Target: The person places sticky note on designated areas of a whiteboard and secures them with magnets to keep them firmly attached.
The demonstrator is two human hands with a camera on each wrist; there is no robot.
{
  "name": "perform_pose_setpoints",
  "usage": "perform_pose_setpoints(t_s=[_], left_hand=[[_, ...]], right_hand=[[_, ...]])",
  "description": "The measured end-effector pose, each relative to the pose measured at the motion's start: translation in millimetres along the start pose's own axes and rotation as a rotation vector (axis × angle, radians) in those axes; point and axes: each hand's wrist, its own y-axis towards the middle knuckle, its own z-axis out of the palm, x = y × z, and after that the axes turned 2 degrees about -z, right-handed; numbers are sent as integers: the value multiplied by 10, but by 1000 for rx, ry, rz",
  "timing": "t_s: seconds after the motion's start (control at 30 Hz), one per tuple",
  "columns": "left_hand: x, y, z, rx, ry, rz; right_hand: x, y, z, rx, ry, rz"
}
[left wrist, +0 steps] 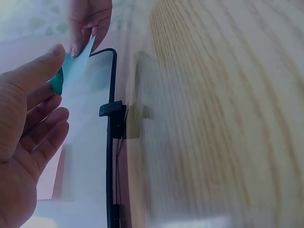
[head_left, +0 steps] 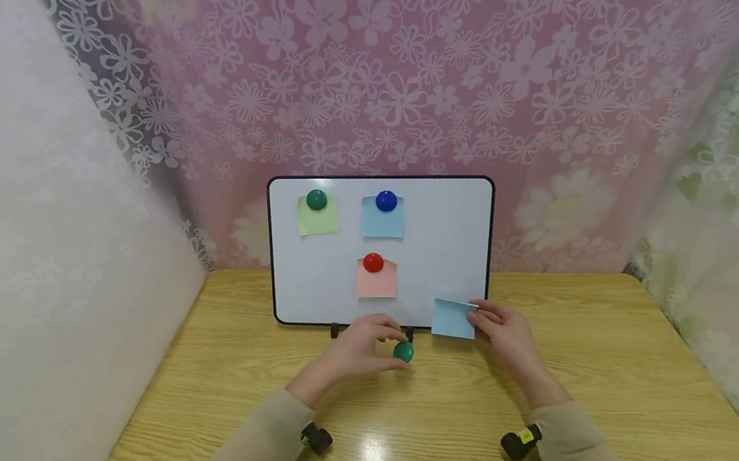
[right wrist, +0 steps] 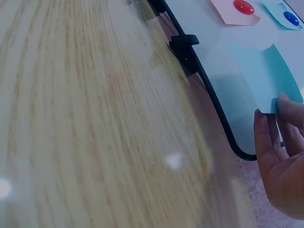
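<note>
My left hand (head_left: 359,347) pinches a round green magnet (head_left: 403,351) between thumb and fingers, just below the lower edge of a whiteboard (head_left: 322,282). In the left wrist view the same green magnet (left wrist: 57,81) shows edge-on under the thumb. My right hand (head_left: 509,340) pinches the right edge of a light blue sticky note (head_left: 452,320) at the board's lower right corner. The right wrist view has this blue note (right wrist: 261,76) over the white surface, its top edge curling. Thumb in front and fingers behind, the right hand (right wrist: 285,156) grips its side.
On the board, a green magnet (head_left: 317,199) holds a green note (head_left: 318,221), a blue magnet (head_left: 386,200) a blue note (head_left: 382,222), and a red magnet (head_left: 373,262) a pink note (head_left: 377,283). Black clips (right wrist: 184,47) support the board on the wooden table (head_left: 453,453). Patterned curtains surround it.
</note>
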Motion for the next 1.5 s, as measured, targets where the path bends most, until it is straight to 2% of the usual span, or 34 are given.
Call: perform_pose_setpoints(t_s=[0.37,0.83,1.23,1.5], left_hand=[[-48,87,26,-29,-28,-3],[-66,222,44,-77,-43,39],[-126,373,-21,-119,25,53],[-114,454,-12,-166,94,98]], right_hand=[[76,55,61,-20,-14,-6],[146,93,147,-26,-84,-29],[179,148,137,-58,-122,-63],[179,172,108,-49,-112,-69]])
